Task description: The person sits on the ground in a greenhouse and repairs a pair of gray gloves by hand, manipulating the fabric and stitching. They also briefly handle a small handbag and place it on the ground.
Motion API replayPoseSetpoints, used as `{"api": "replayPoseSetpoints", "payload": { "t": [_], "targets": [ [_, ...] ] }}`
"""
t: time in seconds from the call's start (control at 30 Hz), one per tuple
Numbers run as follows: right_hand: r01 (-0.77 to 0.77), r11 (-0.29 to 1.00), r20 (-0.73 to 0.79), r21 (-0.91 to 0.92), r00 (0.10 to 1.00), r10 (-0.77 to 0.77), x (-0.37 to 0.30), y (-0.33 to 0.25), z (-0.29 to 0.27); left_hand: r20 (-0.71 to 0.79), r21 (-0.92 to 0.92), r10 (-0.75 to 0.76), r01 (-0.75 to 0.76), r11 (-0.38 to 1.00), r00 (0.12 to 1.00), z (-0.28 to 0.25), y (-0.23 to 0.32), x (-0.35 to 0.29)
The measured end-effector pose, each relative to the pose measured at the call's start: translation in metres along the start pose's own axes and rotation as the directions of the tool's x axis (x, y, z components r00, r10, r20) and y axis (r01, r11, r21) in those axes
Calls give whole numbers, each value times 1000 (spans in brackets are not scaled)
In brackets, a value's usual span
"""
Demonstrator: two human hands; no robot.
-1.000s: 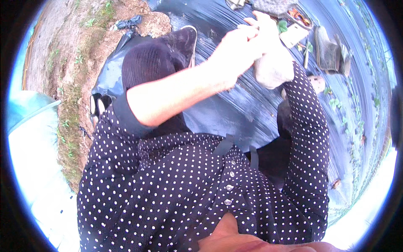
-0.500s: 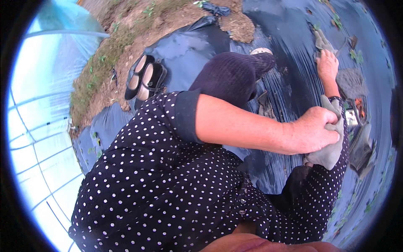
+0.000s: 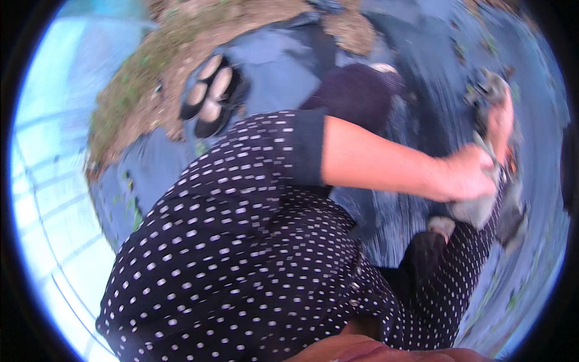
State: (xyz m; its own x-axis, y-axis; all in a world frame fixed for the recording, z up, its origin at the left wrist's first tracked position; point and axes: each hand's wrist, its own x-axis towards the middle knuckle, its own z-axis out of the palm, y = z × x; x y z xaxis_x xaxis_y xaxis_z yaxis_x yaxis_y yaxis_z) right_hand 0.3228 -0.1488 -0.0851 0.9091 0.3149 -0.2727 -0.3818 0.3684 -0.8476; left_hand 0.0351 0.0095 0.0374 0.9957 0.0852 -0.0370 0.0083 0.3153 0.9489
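Note:
My left arm reaches across to the right, and my left hand (image 3: 464,174) is closed on a grey cloth (image 3: 473,212) that looks like a work glove. It lies against my right forearm's polka-dot sleeve (image 3: 464,265). Farther out on the right is my right hand (image 3: 502,120), bare past the cuff and blurred. Its fingers are at a second grey, glove-like cloth (image 3: 494,86), which hangs over the dark plastic sheet (image 3: 422,78). Motion smear hides how those fingers close round it.
My dark ribbed trouser knee (image 3: 356,96) is bent in the middle. A pair of black shoes (image 3: 212,99) stands on the plastic at left, beside bare soil (image 3: 139,108). More grey cloth (image 3: 515,220) lies at the right. A translucent gridded wall (image 3: 54,211) rises far left.
The right hand has moved right and slightly nearer, lifting its grey cloth away from the sheet. The left hand has shifted a little right and away from me, still gripping its cloth.

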Motion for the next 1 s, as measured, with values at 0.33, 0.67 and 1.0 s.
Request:
{"api": "replayPoseSetpoints", "payload": {
  "t": [0.33,0.67,1.0],
  "targets": [
    [188,845,-13,-501,974,-224,-66,-30,-13,-225,196,163,-119,973,961,-6,-34,32],
    [174,511,460,-842,727,510,-266,-90,27,280,586,140,-285,758,950,-26,-75,56],
    [208,589,371,-781,913,170,-254,-65,21,546,-2,-289,346,938,787,6,-76,27]
  ]
}}
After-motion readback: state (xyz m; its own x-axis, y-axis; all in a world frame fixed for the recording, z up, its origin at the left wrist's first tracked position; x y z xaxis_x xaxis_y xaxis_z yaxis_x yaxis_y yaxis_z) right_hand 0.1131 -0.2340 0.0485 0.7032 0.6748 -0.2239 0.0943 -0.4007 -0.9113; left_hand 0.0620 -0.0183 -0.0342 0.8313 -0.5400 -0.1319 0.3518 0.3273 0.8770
